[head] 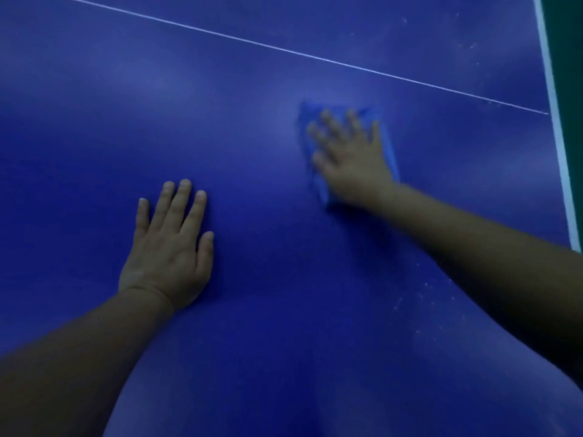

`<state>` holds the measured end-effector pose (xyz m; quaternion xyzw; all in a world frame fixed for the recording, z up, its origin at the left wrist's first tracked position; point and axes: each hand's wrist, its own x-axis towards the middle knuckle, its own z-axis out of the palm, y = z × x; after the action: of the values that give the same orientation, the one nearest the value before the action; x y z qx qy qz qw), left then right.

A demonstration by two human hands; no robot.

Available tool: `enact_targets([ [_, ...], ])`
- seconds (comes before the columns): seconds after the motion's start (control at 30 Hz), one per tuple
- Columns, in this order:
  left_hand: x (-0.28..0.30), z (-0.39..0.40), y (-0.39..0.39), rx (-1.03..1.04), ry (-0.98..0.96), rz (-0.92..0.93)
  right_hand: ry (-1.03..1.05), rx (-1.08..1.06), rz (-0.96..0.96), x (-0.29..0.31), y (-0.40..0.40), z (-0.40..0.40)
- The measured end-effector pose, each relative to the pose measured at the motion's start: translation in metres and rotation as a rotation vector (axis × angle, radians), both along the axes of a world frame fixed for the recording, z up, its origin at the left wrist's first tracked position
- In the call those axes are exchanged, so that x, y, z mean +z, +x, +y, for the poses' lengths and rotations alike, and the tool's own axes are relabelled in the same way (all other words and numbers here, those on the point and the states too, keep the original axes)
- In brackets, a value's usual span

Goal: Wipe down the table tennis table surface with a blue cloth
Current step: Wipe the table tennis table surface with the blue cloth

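right hand (350,159) flat on blue cloth (389,146), left hand (168,247) on table (94,105)

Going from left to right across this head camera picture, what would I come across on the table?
Left hand lying flat on the table tennis table → right hand pressing flat on the blue cloth → pale specks on the surface → the table's white edge line.

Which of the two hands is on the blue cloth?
The right hand: its spread fingers press the blue cloth onto the table. The left hand lies flat on bare surface, no cloth under it.
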<state>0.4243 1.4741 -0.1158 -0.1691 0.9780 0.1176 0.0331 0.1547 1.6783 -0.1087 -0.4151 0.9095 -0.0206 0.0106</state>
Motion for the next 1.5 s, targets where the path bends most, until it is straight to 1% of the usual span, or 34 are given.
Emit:
enact_targets([
  [0.07, -0.001, -0.001, 0.000, 0.009, 0.001, 0.012, 0.032, 0.541, 0.019, -0.002, 0.082, 0.030],
  [0.1, -0.001, -0.001, 0.000, 0.007, 0.000, 0.014, 0.061, 0.764, -0.033, 0.000, 0.112, 0.054],
  [0.13, -0.002, 0.000, 0.000, 0.004, -0.001, 0.013, 0.086, 0.908, -0.095, 0.004, 0.123, 0.076],
  [0.17, -0.002, 0.000, 0.001, 0.005, 0.001, 0.013, 0.099, 0.963, -0.127, 0.009, 0.114, 0.088],
  [0.2, -0.002, 0.000, 0.001, 0.009, 0.002, 0.017, 0.099, 0.940, -0.101, 0.008, 0.088, 0.091],
  [0.23, -0.003, 0.000, 0.001, 0.009, 0.000, 0.019, 0.094, 0.827, -0.017, 0.003, 0.055, 0.086],
  [0.3, -0.003, -0.001, 0.001, 0.003, -0.010, 0.019, 0.054, 0.347, 0.067, -0.006, -0.022, 0.069],
  [0.37, -0.004, -0.001, 0.001, 0.000, -0.015, 0.020, 0.030, -0.169, -0.006, 0.002, -0.085, 0.062],
  [0.4, -0.004, -0.001, 0.001, 0.002, -0.017, 0.022, 0.000, -0.362, -0.054, 0.006, -0.099, 0.062],
  [0.43, -0.004, -0.002, 0.001, 0.004, -0.018, 0.023, -0.016, -0.461, -0.083, 0.005, -0.100, 0.064],
  [0.47, -0.004, -0.002, 0.000, 0.003, -0.015, 0.024, -0.007, -0.470, -0.076, 0.004, -0.086, 0.063],
  [0.5, -0.004, -0.002, 0.000, 0.002, -0.012, 0.024, 0.007, -0.408, -0.036, 0.003, -0.061, 0.063],
  [0.53, -0.004, -0.001, 0.000, 0.002, -0.010, 0.021, 0.005, -0.275, -0.009, 0.001, -0.027, 0.068],
  [0.57, -0.003, -0.001, 0.000, 0.004, -0.010, 0.018, 0.009, -0.087, -0.015, 0.000, 0.015, 0.076],
  [0.63, -0.003, -0.001, -0.001, 0.008, -0.010, 0.016, 0.034, 0.410, -0.015, -0.003, 0.090, 0.108],
  [0.67, -0.003, -0.001, -0.001, 0.007, -0.012, 0.016, 0.078, 0.578, -0.036, 0.000, 0.101, 0.122],
  [0.7, -0.003, -0.001, -0.001, 0.006, -0.013, 0.015, 0.112, 0.649, -0.040, 0.003, 0.092, 0.131],
  [0.73, -0.003, -0.001, -0.001, 0.008, -0.016, 0.015, 0.107, 0.593, 0.007, 0.002, 0.069, 0.135],
  [0.77, -0.003, -0.001, -0.001, 0.011, -0.017, 0.016, 0.075, 0.412, 0.057, -0.001, 0.038, 0.134],
  [0.8, -0.003, -0.001, -0.001, 0.012, -0.018, 0.016, 0.037, 0.129, 0.072, -0.002, 0.004, 0.130],
  [0.87, -0.002, 0.000, -0.001, 0.010, -0.023, 0.018, 0.007, -0.385, -0.031, 0.007, -0.045, 0.126],
  [0.9, -0.001, 0.000, -0.001, 0.009, -0.023, 0.017, -0.005, -0.507, -0.078, 0.009, -0.049, 0.123],
  [0.93, 0.000, 0.001, -0.001, 0.009, -0.023, 0.013, -0.009, -0.530, -0.089, 0.009, -0.039, 0.121],
  [0.97, 0.001, 0.001, -0.002, 0.010, -0.025, 0.010, -0.003, -0.487, -0.091, 0.007, -0.020, 0.118],
  [1.03, 0.003, 0.002, -0.002, 0.019, -0.040, -0.006, -0.001, -0.259, -0.055, 0.001, 0.048, 0.117],
  [1.17, 0.006, 0.006, -0.001, 0.033, -0.104, -0.044, 0.022, 0.460, -0.047, 0.001, 0.224, 0.167],
  [1.23, 0.010, 0.010, 0.002, 0.015, -0.142, -0.081, 0.078, 0.691, -0.097, 0.009, 0.228, 0.189],
  [1.27, 0.012, 0.012, 0.007, -0.008, -0.160, -0.095, 0.102, 0.699, -0.066, 0.008, 0.207, 0.189],
  [1.3, 0.013, 0.014, 0.015, -0.039, -0.166, -0.102, 0.116, 0.596, -0.015, 0.004, 0.182, 0.185],
  [1.33, 0.015, 0.019, 0.027, -0.071, -0.157, -0.104, 0.088, 0.369, 0.004, 0.001, 0.154, 0.178],
  [1.4, 0.020, 0.031, 0.065, -0.116, -0.103, -0.070, 0.008, -0.160, -0.080, 0.009, 0.109, 0.161],
  [1.43, 0.022, 0.039, 0.087, -0.131, -0.068, -0.037, -0.017, -0.364, -0.144, 0.014, 0.099, 0.151],
  [1.47, 0.022, 0.048, 0.111, -0.143, -0.041, -0.008, -0.034, -0.491, -0.178, 0.016, 0.102, 0.140],
  [1.5, 0.022, 0.057, 0.134, -0.154, -0.023, 0.012, -0.036, -0.541, -0.183, 0.015, 0.115, 0.128],
])
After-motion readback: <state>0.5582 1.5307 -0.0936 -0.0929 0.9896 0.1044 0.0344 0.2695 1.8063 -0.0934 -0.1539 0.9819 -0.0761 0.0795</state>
